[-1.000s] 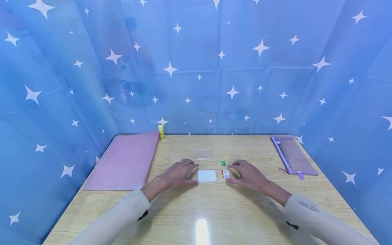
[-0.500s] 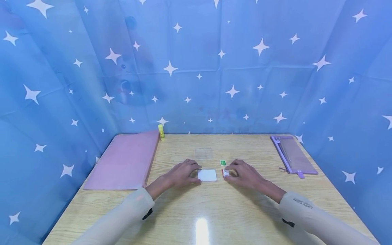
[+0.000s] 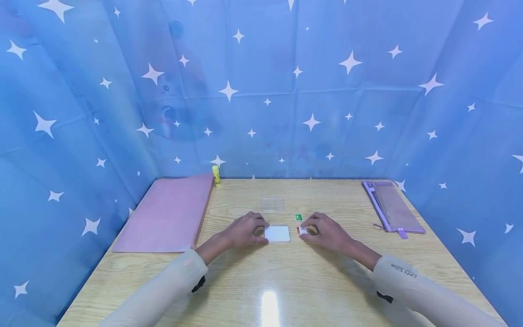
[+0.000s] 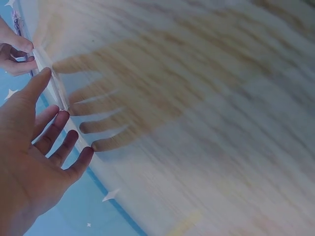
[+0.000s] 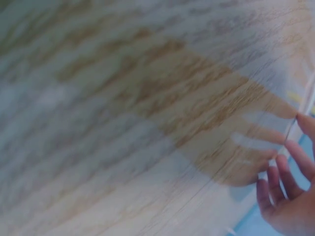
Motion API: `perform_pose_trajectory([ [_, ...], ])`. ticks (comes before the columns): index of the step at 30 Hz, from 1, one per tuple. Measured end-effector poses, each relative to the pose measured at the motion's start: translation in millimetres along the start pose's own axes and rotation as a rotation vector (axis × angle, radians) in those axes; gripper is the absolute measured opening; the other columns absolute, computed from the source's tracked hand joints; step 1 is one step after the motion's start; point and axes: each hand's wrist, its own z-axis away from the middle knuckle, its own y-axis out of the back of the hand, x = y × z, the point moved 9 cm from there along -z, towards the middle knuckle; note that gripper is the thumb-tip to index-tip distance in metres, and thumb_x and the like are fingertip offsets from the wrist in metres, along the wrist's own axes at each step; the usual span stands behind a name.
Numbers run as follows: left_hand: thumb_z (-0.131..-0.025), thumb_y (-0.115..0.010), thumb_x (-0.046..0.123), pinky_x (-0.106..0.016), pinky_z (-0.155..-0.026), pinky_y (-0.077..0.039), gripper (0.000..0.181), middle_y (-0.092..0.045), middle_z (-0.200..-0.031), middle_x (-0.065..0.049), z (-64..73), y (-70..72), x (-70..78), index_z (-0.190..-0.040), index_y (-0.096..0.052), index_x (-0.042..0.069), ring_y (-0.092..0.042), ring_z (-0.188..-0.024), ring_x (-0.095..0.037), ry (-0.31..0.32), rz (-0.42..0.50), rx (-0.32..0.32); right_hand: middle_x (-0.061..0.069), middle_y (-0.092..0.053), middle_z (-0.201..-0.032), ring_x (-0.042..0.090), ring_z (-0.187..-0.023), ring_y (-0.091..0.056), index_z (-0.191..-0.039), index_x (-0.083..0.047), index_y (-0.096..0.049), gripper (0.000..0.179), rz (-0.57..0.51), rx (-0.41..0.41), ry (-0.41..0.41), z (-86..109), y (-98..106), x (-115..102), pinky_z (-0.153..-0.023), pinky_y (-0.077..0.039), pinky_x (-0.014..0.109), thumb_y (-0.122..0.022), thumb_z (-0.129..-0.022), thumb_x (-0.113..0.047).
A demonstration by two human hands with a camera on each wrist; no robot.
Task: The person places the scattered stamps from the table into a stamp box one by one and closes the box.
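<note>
My left hand [image 3: 247, 230] is at the left end of a flat white rectangular case [image 3: 278, 233] with a pale rim, thumb at its near corner and fingertips at its far corner. In the left wrist view, the thumb and index finger of the left hand [image 4: 44, 142] span the thin white edge. My right hand [image 3: 327, 232] holds a small white card [image 3: 303, 230] with a red left edge between thumb and fingers, flat at the table. In the right wrist view, thumb and fingers [image 5: 301, 157] meet a thin edge. A small green card [image 3: 298, 217] lies just behind.
A clear plastic rectangle [image 3: 272, 205] lies behind the white case on the wooden table [image 3: 229, 290]. A pink folder [image 3: 163, 215] is at left, with a yellow glue stick [image 3: 216, 175] standing beside its far corner. A purple zip pouch [image 3: 394, 208] lies at right. Starry blue cloth [image 3: 261, 91] surrounds the table.
Both hands have moved slightly inward. The left fingers have come to the white case's end, and the right thumb and fingers have closed on the white-and-red card.
</note>
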Motion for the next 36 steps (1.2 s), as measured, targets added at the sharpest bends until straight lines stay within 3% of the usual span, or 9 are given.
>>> perform_pose_trajectory([
  [7,-0.091,-0.081,0.042,-0.041,-0.107,-0.048,0.053,-0.064,-0.134,-0.003,-1.2,-0.2,-0.6,-0.134,-0.070,0.012,-0.056,-0.127,-0.022,0.034,0.015,-0.018,0.006,-0.070,-0.110,0.018,-0.089,-0.058,-0.113,-0.011,-0.079,0.024,-0.009,-0.016,0.003,-0.5,-2,1,-0.069,-0.046,0.031,-0.080,-0.093,-0.024],
  [20,-0.088,-0.083,0.041,-0.038,-0.103,-0.050,0.053,-0.064,-0.132,-0.001,-6.1,0.8,-1.0,-0.132,-0.071,0.013,-0.056,-0.122,-0.020,0.089,0.013,-0.063,0.005,-0.070,-0.111,0.022,-0.099,-0.063,-0.115,-0.012,-0.079,0.022,-0.038,-0.032,0.049,-0.3,-3,-2,-0.073,-0.050,0.033,-0.078,-0.095,-0.019],
  [27,-0.088,-0.084,0.040,-0.036,-0.101,-0.050,0.052,-0.065,-0.131,-0.001,-7.5,0.4,-1.4,-0.131,-0.072,0.013,-0.056,-0.118,-0.018,0.088,0.016,-0.066,0.009,-0.069,-0.108,0.014,-0.079,-0.053,-0.119,-0.006,-0.077,0.024,-0.074,-0.040,0.086,-1.6,-3,-8,-0.061,-0.043,0.027,-0.074,-0.096,-0.011],
  [36,-0.086,-0.086,0.039,-0.035,-0.101,-0.051,0.053,-0.067,-0.129,-0.002,-8.6,1.2,-0.3,-0.129,-0.073,0.011,-0.058,-0.117,-0.019,0.068,0.003,-0.058,0.009,-0.068,-0.112,0.022,-0.093,-0.059,-0.117,-0.010,-0.078,0.021,-0.092,-0.069,0.062,-2.0,-7,-5,-0.067,-0.045,0.028,-0.074,-0.098,-0.018],
])
